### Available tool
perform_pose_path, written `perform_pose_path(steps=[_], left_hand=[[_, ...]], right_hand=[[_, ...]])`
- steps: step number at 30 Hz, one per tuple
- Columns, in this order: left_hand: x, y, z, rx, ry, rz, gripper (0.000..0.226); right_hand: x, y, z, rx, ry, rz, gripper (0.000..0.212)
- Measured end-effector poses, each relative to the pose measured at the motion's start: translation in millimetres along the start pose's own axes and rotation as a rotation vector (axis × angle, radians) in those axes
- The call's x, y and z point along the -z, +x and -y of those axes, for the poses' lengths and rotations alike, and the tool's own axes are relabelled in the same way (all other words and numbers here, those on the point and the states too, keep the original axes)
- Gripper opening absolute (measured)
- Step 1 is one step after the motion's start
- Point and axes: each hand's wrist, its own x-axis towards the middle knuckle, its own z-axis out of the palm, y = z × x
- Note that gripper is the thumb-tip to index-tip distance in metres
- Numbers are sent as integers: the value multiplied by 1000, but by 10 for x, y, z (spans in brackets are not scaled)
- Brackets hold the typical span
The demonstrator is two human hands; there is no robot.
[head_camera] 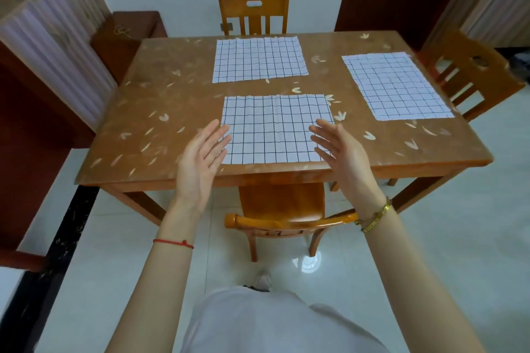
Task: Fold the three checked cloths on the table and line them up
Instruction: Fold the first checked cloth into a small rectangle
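- While the head view looks down over a wooden counter [160, 112], the left hand [200, 157] and the right hand [341, 152] are raised side by side, palms turned toward each other, fingers straight and slightly spread, with nothing held in either.
- Between the two hands lies the nearest checked cloth [275, 129], spread flat and unfolded at the counter's near edge. The left hand's fingertips [223, 130] overlap its left border and the right hand's fingertips [318, 126] overlap its right border; whether they touch the fabric cannot be told.
- Straight ahead of the hands, beyond the nearest cloth, a second checked cloth [259, 59] lies flat near the counter's far edge.
- Ahead and well to the right of the right hand, a third checked cloth [397, 86] lies flat, turned at an angle along the counter's right side.
- A red string bracelet [173, 243] circles the left forearm; a gold bracelet [375, 216] sits on the right wrist.
- Below the hands a wooden chair [282, 209] is tucked under the counter.
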Motion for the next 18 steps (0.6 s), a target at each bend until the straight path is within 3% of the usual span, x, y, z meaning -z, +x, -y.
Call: perform_pose_path(steps=[18], left_hand=[[-190, 970, 89, 64, 16, -11, 42]], right_hand=[[61, 950, 5, -90, 17, -51, 37]])
